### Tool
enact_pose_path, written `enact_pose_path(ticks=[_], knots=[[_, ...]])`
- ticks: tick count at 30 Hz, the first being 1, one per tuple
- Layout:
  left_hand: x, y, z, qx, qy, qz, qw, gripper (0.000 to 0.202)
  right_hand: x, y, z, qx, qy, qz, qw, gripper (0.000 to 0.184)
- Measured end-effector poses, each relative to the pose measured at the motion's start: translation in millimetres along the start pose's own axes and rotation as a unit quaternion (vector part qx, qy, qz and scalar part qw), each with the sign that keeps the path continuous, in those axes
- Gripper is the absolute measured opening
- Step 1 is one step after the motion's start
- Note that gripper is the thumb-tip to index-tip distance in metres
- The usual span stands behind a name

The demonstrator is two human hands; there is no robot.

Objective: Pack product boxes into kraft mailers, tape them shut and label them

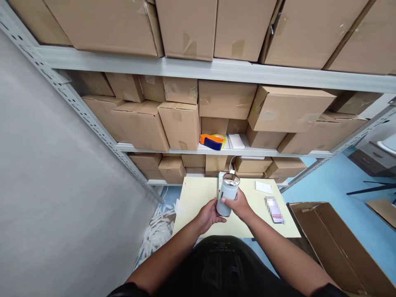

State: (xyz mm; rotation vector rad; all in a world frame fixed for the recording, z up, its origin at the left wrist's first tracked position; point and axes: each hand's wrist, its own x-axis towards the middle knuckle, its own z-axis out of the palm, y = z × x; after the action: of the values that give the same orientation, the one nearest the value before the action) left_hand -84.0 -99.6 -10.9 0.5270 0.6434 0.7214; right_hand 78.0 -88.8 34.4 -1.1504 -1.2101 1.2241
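Note:
A pale grey-blue cylinder (227, 199), which looks like a tumbler with a shiny metal top, is held above the table, slightly tilted. My right hand (240, 205) wraps around its right side, with the thumb lying across the front. At the lower left, my left hand (209, 216) holds it too, its fingers reaching under the base. A small dark mark shows on the cylinder's left side. Behind it, a box with a green edge (220, 178) is partly hidden.
The cream table (194, 194) carries a white card (264, 187) and a phone (274, 209). Shelves of cardboard boxes (182, 123) rise behind, with tape rolls (213, 141) on one. An open carton (337, 243) stands right; paper strips (159, 227) lie left.

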Motion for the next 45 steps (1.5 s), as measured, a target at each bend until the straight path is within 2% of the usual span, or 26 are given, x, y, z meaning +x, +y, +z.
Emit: enact_pose_path(ticks=[4,6,9,13,15,18,20,23,26,27,29,31,33,35,37,39,41,43,45], knots=[[-6,4,15.1,0.045,-0.033,0.153,0.987,0.051,8,-20,-5,0.073,0.046,0.02,0.996,0.051],[-6,6,21.7,0.072,-0.037,0.185,0.979,0.056,8,-28,-7,0.091,0.037,0.019,0.995,0.05],[-1,6,25.1,0.045,-0.052,0.179,0.981,0.058,6,-37,-14,0.136,-0.019,0.016,0.99,0.053],[4,3,28.3,-0.013,-0.099,0.108,0.989,0.065,9,-48,-25,0.195,-0.089,0.043,0.976,0.052],[3,2,34.2,-0.029,-0.099,0.092,0.99,0.066,14,-51,-28,0.181,-0.071,0.046,0.98,0.047],[0,1,43.6,-0.025,-0.061,0.138,0.988,0.059,17,-49,-28,0.141,0.008,0.011,0.99,0.049],[-1,0,45.8,-0.008,-0.038,0.161,0.986,0.062,17,-45,-28,0.132,0.031,-0.005,0.991,0.054],[0,-4,43.4,-0.013,-0.049,0.154,0.987,0.059,15,-44,-33,0.163,-0.026,0.019,0.986,0.053],[2,-8,43.1,-0.033,-0.107,0.1,0.989,0.07,16,-48,-37,0.199,-0.079,0.04,0.976,0.052],[2,-7,44.5,-0.036,-0.119,0.09,0.988,0.075,18,-49,-37,0.199,-0.074,0.041,0.976,0.052],[3,-5,48.5,-0.036,-0.111,0.116,0.986,0.075,23,-52,-36,0.182,-0.03,0.029,0.982,0.053],[3,-2,51.5,-0.021,-0.068,0.171,0.983,0.067,26,-52,-34,0.163,0.023,0.003,0.986,0.057],[4,0,51.2,0.001,-0.035,0.192,0.981,0.064,26,-51,-33,0.161,0.034,-0.005,0.986,0.06],[4,0,48.6,0.004,-0.033,0.175,0.984,0.06,24,-51,-33,0.18,-0.006,0.019,0.984,0.058],[5,-1,46.7,-0.013,-0.053,0.143,0.988,0.062,24,-51,-34,0.202,-0.048,0.048,0.977,0.055],[4,-1,48.0,-0.026,-0.078,0.11,0.991,0.071,28,-52,-33,0.208,-0.043,0.062,0.975,0.053],[3,2,52.3,-0.03,-0.08,0.108,0.99,0.075,33,-53,-30,0.195,0.0,0.058,0.979,0.053],[1,7,57.0,-0.014,-0.04,0.15,0.988,0.067,39,-52,-26,0.173,0.053,0.041,0.983,0.057],[0,11,58.9,0.021,0.011,0.187,0.982,0.064,42,-49,-22,0.159,0.078,0.027,0.984,0.062]])
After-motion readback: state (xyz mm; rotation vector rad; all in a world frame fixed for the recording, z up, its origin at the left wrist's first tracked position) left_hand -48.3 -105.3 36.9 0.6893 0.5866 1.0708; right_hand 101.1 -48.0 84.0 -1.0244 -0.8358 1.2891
